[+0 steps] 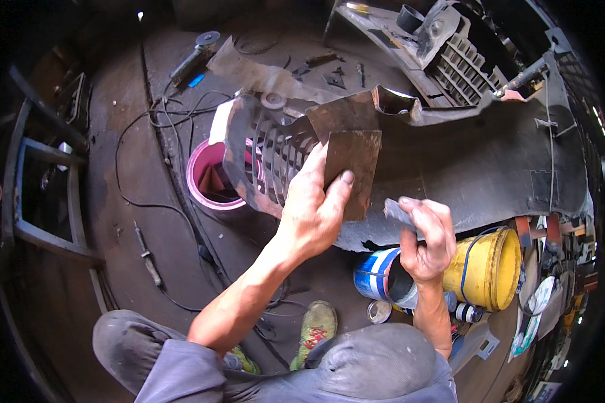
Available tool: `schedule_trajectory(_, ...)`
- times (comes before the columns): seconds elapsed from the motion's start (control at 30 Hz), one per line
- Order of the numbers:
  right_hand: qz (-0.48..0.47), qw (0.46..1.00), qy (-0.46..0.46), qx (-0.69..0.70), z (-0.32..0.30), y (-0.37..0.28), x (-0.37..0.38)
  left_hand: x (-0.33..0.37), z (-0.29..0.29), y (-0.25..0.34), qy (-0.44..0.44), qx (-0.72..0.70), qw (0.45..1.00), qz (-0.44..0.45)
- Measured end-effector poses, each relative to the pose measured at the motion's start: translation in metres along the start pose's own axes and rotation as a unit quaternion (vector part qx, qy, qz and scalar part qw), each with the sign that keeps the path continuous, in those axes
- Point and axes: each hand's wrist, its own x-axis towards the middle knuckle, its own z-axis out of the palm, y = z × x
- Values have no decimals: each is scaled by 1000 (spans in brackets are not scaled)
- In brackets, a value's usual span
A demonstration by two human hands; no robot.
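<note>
My left hand [312, 215] grips a dark, scuffed rectangular sheet [357, 161], thumb on its near face and the other fingers partly hidden behind it. This sheet stands at the left end of a large dark curved panel [477, 154] that looks like a car bumper; whether the two are joined I cannot tell. Beside my left fingers is a slatted grille section [272, 151] with worn edges. Just right of the sheet, my right hand [429, 238] pinches a small grey flat piece [398, 213] between thumb and fingers, apart from the panel.
A pink-rimmed bucket [196, 183] stands under the grille. Below the panel are a blue and white bucket [370, 274] and a yellow bucket [480, 269]. Cables [124, 191], a pen-like corded tool [148, 265] and an angle grinder [195, 57] lie on the floor. A metal frame [50, 238] stands left.
</note>
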Motion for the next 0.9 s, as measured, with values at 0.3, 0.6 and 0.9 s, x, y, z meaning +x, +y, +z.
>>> schedule_trajectory(0.3, 20, 992, 57, -114, -13, 5, 1, 24, 31, 11, -41, -60, 997, -16)
schedule_trajectory(0.6, -27, 998, -62, 14, 6, 42, -37, 5, 40, 3, -48, 61, 997, -19)
schedule_trajectory(0.9, 271, 862, -356, 239, 95, 129, -83, -36, -23, 55, -258, 198, 938, -123)
